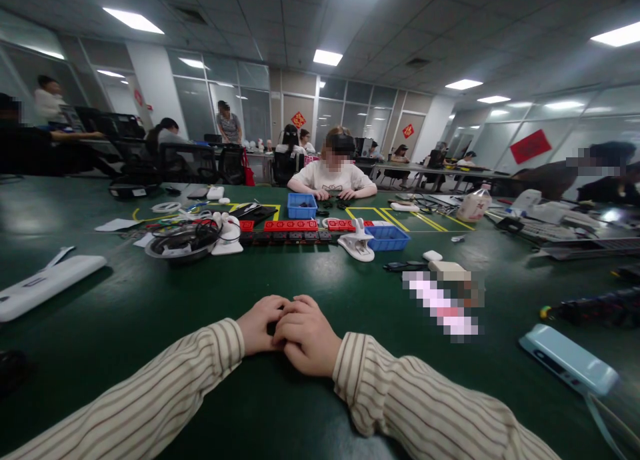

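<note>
On the green tabletop point(240, 407) before me, my left hand point(263, 323) and my right hand point(307, 337) rest against each other. The fingers of both are curled, and those of the right lie over the fingertips of the left. A small dark gap shows between the palms, and no object is visible in either hand. Striped cuffs cover both wrists. Beyond the hands stand a white clip-on stand point(357, 240), a row of red sockets point(293, 227) and a dark bowl point(180, 247) heaped with cables.
A white long device point(55, 283) lies at left, a light blue device point(567, 360) with a strap at right. Blue bins point(387, 238) stand near the sockets, and a bottle point(474, 205) farther right. Across the table sits a person point(333, 173) with a head-mounted device; others are behind.
</note>
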A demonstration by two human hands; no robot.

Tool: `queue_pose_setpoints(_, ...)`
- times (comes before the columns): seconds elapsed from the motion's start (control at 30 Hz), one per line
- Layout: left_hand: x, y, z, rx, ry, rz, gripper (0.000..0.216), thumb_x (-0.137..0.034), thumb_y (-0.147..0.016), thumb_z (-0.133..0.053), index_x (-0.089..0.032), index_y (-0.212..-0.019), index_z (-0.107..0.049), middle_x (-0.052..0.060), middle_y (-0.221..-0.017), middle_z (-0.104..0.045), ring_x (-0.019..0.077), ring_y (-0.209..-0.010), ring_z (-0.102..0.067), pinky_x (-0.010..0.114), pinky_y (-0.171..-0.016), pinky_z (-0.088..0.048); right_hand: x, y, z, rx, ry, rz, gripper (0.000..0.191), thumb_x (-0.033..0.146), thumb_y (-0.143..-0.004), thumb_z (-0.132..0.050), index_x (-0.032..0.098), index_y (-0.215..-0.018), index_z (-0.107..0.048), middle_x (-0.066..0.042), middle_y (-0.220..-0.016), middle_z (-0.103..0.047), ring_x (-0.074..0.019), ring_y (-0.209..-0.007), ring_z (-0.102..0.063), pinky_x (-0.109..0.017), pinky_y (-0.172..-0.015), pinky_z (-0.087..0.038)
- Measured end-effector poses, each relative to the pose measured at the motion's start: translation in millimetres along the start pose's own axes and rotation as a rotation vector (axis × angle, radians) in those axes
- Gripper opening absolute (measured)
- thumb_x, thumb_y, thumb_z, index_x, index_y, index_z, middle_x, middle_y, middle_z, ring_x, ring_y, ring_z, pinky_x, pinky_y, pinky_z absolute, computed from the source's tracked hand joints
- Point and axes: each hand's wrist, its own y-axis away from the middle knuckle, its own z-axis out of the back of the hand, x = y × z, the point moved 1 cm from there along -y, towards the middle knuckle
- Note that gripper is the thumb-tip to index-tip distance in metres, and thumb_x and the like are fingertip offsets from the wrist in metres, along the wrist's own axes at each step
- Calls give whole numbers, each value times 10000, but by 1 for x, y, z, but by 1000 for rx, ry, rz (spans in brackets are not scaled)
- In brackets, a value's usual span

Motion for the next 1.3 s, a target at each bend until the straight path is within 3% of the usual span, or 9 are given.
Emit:
queue_pose_setpoints(0.1,-3,1,-2,-34,-18,19,428,-321,-576,-679,-201,-975,-581,53,-1041,-543,262,-991,-479,395,-920,-354,2,0,3,-44,-5,-32,170,163,-672,-471,218,-807,-559,-6,-868,-620,-179,-939,-481,-379,-938,-260)
queue_pose_setpoints(0.2,-9,2,-1,-90,-20,67,684,-430,-500,-730,-182,-1089,-485,81,-1089,-512,276,-1001,-465,427,-924,-341,1,0,3,-118,47,-187,233,323,-694,-554,186,-880,-527,-50,-918,-562,-202,-901,-459,-370,-854,-321)
queue_pose_setpoints(0.37,-16,-1,3,-95,-105,133,653,-546,-427,-735,-153,-905,-522,66,-907,-529,253,-838,-485,429,-805,-394,-3,-1,-2,-118,170,-442,350,489,-678,-611,178,-779,-488,-30,-808,-509,-186,-787,-440,-341,-746,-335)
queue_pose_setpoints(0.6,-15,-2,5,-61,-25,94,294,-286,-546,-676,-170,-782,-545,47,-895,-549,223,-856,-503,364,-807,-418,-4,-1,-3,-45,122,-314,152,320,-717,-590,190,-762,-525,-13,-775,-533,-171,-793,-455,-320,-756,-330)
queue_pose_setpoints(0.7,-12,0,6,-21,73,49,263,-192,-539,-646,-179,-789,-568,33,-930,-549,216,-902,-507,337,-838,-423,-4,0,-2,-25,31,-189,74,203,-700,-533,197,-772,-548,-16,-801,-580,-175,-826,-474,-326,-781,-341)
queue_pose_setpoints(0.9,-8,1,3,-12,80,7,341,-204,-549,-649,-190,-886,-591,33,-970,-550,240,-942,-502,361,-882,-396,-2,0,0,-33,-86,16,178,101,-631,-436,209,-717,-548,-2,-783,-628,-171,-900,-498,-338,-872,-321)
queue_pose_setpoints(1.0,-10,0,2,-45,30,15,521,-292,-530,-706,-176,-1011,-543,60,-1030,-535,261,-969,-484,393,-899,-372,0,0,2,-83,-46,-45,159,187,-679,-485,201,-824,-548,-23,-871,-605,-184,-906,-481,-346,-863,-329)
queue_pose_setpoints(1.13,-14,0,4,-84,-69,105,685,-516,-438,-747,-149,-967,-513,77,-952,-525,259,-869,-487,413,-811,-398,-2,0,1,-147,102,-330,297,419,-685,-602,168,-815,-513,-40,-819,-538,-190,-806,-453,-347,-768,-348)
queue_pose_setpoints(1.3,-16,-2,5,-68,-140,99,545,-543,-455,-730,-163,-792,-536,40,-818,-528,225,-782,-478,380,-748,-398,-5,-1,-3,-77,182,-389,318,472,-692,-620,175,-722,-513,-4,-740,-510,-166,-771,-435,-330,-756,-323)
